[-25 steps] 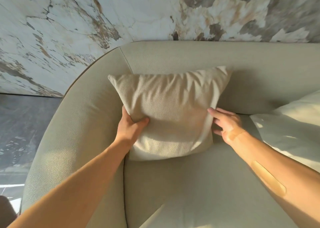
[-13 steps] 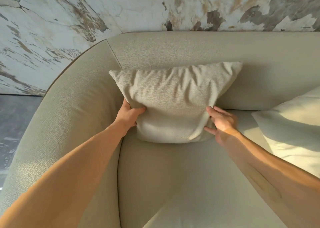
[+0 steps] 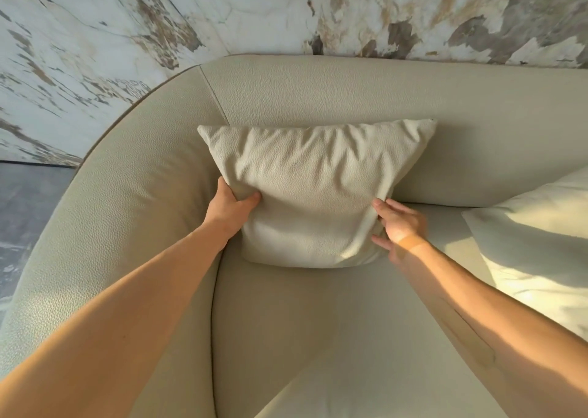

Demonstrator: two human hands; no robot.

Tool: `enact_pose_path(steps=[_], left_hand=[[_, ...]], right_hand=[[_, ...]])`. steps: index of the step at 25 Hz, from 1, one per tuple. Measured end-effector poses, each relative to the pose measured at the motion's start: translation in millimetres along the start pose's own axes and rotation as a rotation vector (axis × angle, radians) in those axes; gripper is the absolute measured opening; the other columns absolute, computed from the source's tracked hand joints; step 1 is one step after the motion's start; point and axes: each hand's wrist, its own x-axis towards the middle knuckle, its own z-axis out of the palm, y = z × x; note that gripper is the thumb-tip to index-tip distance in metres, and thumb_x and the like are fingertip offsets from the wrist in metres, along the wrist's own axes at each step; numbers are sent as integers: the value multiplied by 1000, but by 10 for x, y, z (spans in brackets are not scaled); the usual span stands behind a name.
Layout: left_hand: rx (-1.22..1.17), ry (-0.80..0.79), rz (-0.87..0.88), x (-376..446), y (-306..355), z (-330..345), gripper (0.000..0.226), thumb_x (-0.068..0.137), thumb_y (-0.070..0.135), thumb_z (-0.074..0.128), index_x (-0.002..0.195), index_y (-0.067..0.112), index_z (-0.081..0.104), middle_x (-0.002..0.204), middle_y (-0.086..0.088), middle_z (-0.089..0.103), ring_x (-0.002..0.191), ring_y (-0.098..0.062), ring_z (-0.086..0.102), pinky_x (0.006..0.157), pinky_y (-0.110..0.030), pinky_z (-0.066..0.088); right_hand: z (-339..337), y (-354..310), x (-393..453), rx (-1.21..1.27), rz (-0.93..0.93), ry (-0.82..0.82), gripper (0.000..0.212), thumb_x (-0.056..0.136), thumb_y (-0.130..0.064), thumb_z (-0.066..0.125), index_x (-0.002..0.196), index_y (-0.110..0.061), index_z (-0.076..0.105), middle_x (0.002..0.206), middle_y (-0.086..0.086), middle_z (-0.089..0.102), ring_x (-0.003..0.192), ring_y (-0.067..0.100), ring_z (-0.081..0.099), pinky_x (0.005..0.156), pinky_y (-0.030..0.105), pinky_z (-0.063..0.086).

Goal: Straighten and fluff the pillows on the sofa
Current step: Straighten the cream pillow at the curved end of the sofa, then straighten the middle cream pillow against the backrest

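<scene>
There is one view only, worn on the person's head, looking forward and steeply down over both bare forearms into the corner of the sofa [image 3: 318, 93]. It sits close: the arms fill the lower corners, and the left hand [image 3: 227, 209] and right hand [image 3: 399, 227] lie near mid-frame. Beyond the hands the backrest meets a marbled wall [image 3: 254, 13]. The wide lens bends edges, so true angles are probably milder.
</scene>
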Motion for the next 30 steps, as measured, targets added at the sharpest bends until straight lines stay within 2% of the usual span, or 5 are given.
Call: enact_pose_path(steps=[3, 6, 10, 20, 30], left_hand=[[115, 63, 41, -95, 70, -21, 61, 84, 39, 70, 135, 24, 40, 117, 7, 58, 110, -22, 57, 92, -36, 45], [164, 84, 100, -245, 125, -84, 68, 83, 38, 71, 141, 26, 37, 135, 4, 55, 120, -22, 54, 100, -40, 45], [242, 55, 145, -604, 225, -202, 88, 84, 41, 70, 154, 27, 19, 155, 2, 37, 139, -22, 38, 110, -42, 36], [467, -1, 397, -1935, 1108, -379, 94, 80, 62, 64, 155, 32, 15, 161, 6, 23, 148, -17, 22, 118, -47, 23], [420, -34, 482, -3080, 1786, 568, 94, 80, 67, 61, 155, 33, 16, 161, 7, 23, 147, -16, 24, 117, -44, 27]], right_hand=[[-59, 20, -41, -171, -168, -14, 53, 85, -26, 71, 133, -9, 56, 130, 9, 63, 106, 12, 59, 105, 39, 44], [-176, -44, -141, -406, -299, -54, 62, 85, -39, 69, 140, -20, 49, 141, 6, 55, 128, 17, 52, 110, 35, 37], [-422, -272, -504, -617, -442, -29, 66, 84, -49, 64, 144, -32, 42, 138, 0, 58, 129, 21, 51, 92, 24, 36], [-1668, -886, -1775, -887, -482, 92, 81, 82, -64, 56, 151, -38, 21, 159, -3, 26, 146, 20, 23, 111, 46, 31], [-3433, -1452, -1979, -979, -511, 207, 86, 78, -70, 54, 150, -46, 13, 162, -9, 15, 148, 26, 14, 111, 53, 28]])
